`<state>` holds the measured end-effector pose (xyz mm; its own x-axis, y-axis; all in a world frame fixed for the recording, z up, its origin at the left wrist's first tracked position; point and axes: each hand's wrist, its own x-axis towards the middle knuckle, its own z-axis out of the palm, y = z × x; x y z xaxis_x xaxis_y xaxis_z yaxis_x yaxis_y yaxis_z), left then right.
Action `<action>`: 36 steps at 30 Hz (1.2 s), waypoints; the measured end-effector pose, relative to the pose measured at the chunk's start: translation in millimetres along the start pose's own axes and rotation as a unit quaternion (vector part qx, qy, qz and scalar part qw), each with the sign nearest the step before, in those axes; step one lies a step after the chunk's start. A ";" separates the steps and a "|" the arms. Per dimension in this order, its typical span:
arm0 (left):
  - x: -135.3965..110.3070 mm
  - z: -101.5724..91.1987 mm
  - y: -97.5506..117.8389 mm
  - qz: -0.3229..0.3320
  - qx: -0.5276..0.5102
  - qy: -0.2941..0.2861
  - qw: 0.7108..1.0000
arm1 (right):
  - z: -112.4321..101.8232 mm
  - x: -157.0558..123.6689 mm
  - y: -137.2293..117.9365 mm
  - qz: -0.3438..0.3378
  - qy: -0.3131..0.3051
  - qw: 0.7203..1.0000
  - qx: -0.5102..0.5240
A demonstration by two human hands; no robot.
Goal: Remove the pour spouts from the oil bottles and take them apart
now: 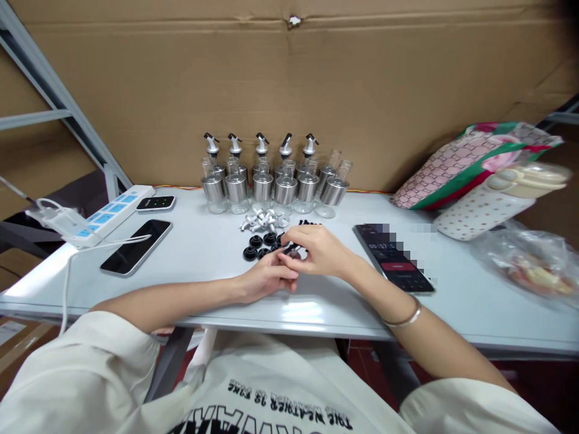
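Over the table's front half, my hands meet just in front of the loose parts. My right hand (321, 250) is closed in a pinch around a small black part (292, 248), whose exact kind is hard to make out. Just below and touching it, my left hand (266, 280) is closed with its fingers curled; what they hold is hidden. Close behind my hands lie several round black stoppers (250, 253) and a pile of silver pourer spouts (262, 220). A row of small black pieces (310, 223) lies just beyond my right hand, partly covered by it.
Glass bottles with metal sleeves (285, 191) stand in rows at the back, several with pourers (261, 143). To the left are a phone (136, 247), a small device (156, 204) and a power strip (113, 211). On the right are another phone (393, 259), a flask (479, 208) and a bag (443, 169).
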<state>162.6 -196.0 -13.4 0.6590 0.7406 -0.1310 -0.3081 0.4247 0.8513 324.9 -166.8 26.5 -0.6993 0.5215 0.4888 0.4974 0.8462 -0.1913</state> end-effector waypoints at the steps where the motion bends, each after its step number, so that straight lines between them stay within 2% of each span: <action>1: 0.3 0.7 -0.3 0.003 0.004 0.006 1.000 | 0.2 0.2 0.8 -0.001 0.002 1.000 -0.009; 5: 3.2 0.3 -3.2 -0.018 0.018 0.019 1.000 | 1.6 1.2 3.3 0.027 0.039 0.994 -0.097; 8: 4.5 -1.2 -5.2 -0.021 0.008 0.034 0.999 | 2.6 1.9 1.6 0.033 0.044 0.989 -0.139; 14: 1.4 -1.6 -4.7 -0.002 0.000 0.016 1.000 | 4.6 2.2 1.5 -0.037 0.052 0.981 -0.182; 19: 0.8 -4.6 -1.8 -0.014 -0.022 -0.010 1.000 | 4.2 0.9 10.2 -0.054 0.029 0.985 -0.161; 24: 2.4 -6.9 -1.0 -0.037 -0.052 -0.012 0.998 | 2.1 -0.8 12.2 -0.029 -0.004 0.988 -0.155; 27: 3.0 -6.0 -2.5 -0.017 -0.018 0.018 1.000 | 1.5 -1.3 10.3 -0.010 -0.005 0.992 -0.129; 30: 2.1 -4.4 -2.9 0.001 0.010 0.026 1.000 | 0.7 -1.6 9.1 -0.025 0.001 0.994 -0.110; 36: -0.4 -3.9 -1.1 -0.033 0.049 0.012 0.998 | -0.2 -1.4 9.5 -0.029 0.024 0.993 -0.113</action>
<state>159.9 -194.7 -16.3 0.6582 0.7257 -0.2006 -0.1941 0.4210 0.8861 330.7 -159.6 24.2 -0.7073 0.4625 0.5346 0.5636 0.8255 0.0315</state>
